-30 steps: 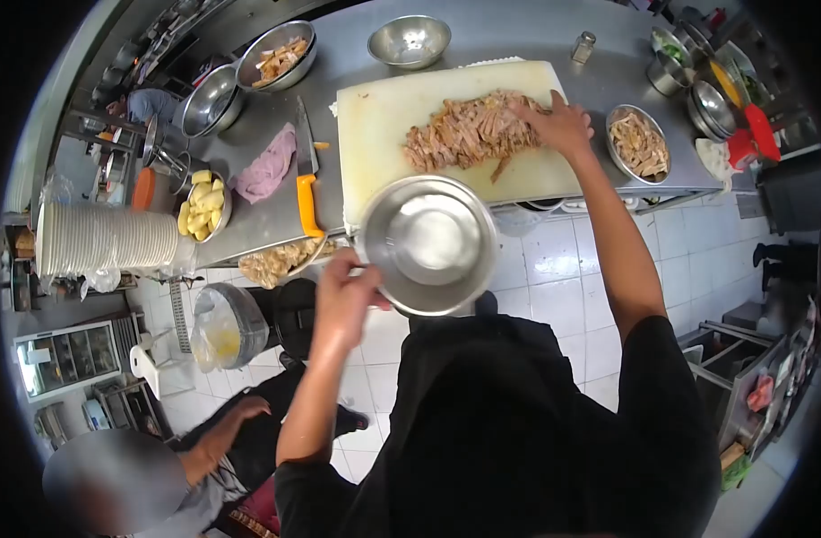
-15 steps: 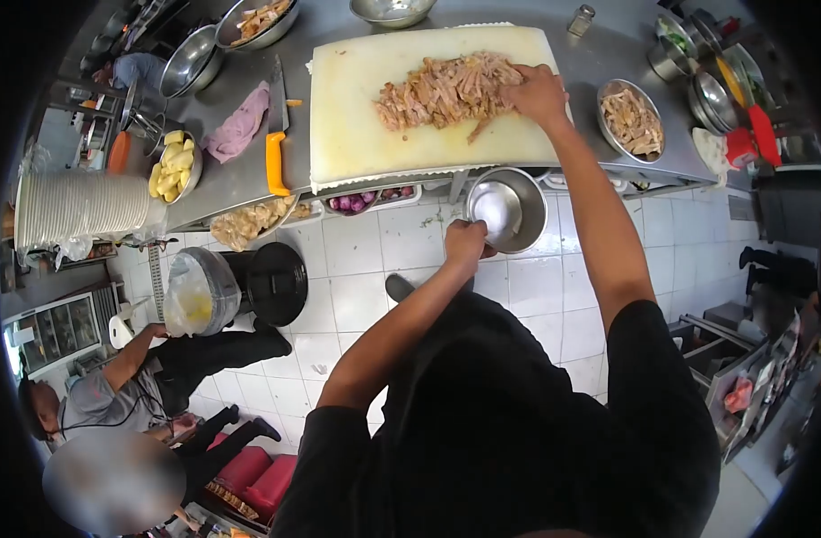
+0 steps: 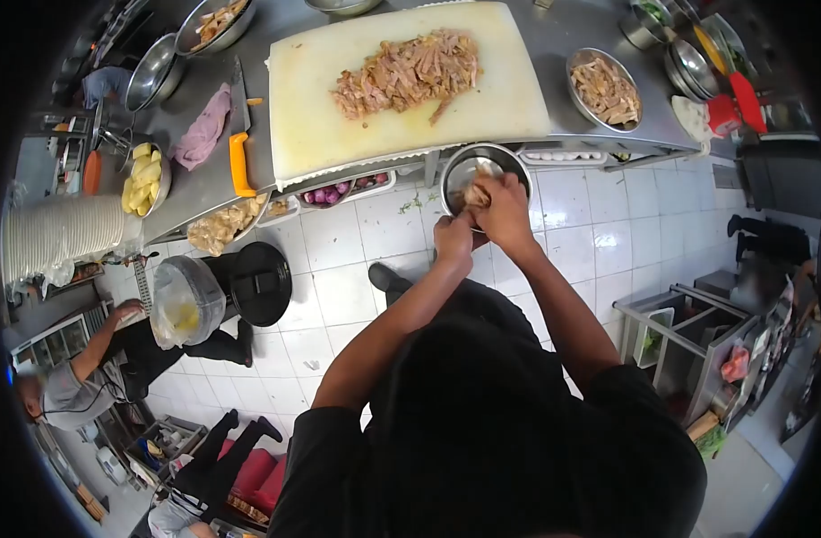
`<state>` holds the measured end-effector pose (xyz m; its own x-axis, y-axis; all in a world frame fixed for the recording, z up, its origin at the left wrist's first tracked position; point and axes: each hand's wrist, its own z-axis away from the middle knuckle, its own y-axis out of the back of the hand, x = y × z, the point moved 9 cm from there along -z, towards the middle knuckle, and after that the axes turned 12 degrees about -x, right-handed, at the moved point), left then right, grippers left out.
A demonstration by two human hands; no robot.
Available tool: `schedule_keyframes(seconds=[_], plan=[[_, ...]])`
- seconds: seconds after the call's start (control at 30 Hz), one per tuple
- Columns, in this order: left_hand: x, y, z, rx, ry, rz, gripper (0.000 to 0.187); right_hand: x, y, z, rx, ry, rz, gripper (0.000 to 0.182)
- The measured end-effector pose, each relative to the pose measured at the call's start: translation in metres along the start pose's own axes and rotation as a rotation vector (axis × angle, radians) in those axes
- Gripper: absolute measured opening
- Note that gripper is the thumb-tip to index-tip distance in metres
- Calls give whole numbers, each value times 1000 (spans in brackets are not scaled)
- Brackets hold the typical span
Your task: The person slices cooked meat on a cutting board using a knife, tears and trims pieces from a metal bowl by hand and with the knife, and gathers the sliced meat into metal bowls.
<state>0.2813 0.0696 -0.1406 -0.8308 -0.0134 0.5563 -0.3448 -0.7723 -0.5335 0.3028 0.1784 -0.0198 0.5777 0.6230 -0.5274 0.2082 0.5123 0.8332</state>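
My left hand is closed on the near rim of a round steel bowl, which I hold just in front of the counter edge. Inside the bowl's opening is my right hand, its fingers curled round some strips of cooked meat. Part of that meat is hidden by the fingers. Beyond the bowl, a heap of sliced cooked meat lies on the white cutting board.
A knife with a yellow handle and a pink cloth lie left of the board. To the right stands a bowl of meat strips. A black round lid and a person with a bag-lined bucket are at lower left.
My right hand has left the meat heap on the board and come down into the steel bowl with meat strips. The view has shifted, and the left hand still grips the bowl.
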Motion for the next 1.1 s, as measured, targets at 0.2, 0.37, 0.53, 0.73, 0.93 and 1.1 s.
schedule_keyframes(seconds=[0.2, 0.37, 0.53, 0.73, 0.93, 1.1], plan=[[12, 5, 12, 77, 37, 5, 27, -33, 76, -51, 240, 203, -120, 33], [6, 16, 8, 74, 50, 55, 31, -65, 95, -185, 152, 199, -24, 85], [10, 19, 8, 97, 54, 52, 35, -78, 58, -239, -161, 157, 158, 98], [21, 11, -8, 101, -15, 149, 35, -59, 51, -236, -221, 157, 108, 83], [14, 9, -14, 88, -30, 202, 34, -46, 62, -185, -247, 138, 23, 74], [8, 23, -6, 177, -39, 207, 31, -48, 54, -112, -200, 156, 27, 70]])
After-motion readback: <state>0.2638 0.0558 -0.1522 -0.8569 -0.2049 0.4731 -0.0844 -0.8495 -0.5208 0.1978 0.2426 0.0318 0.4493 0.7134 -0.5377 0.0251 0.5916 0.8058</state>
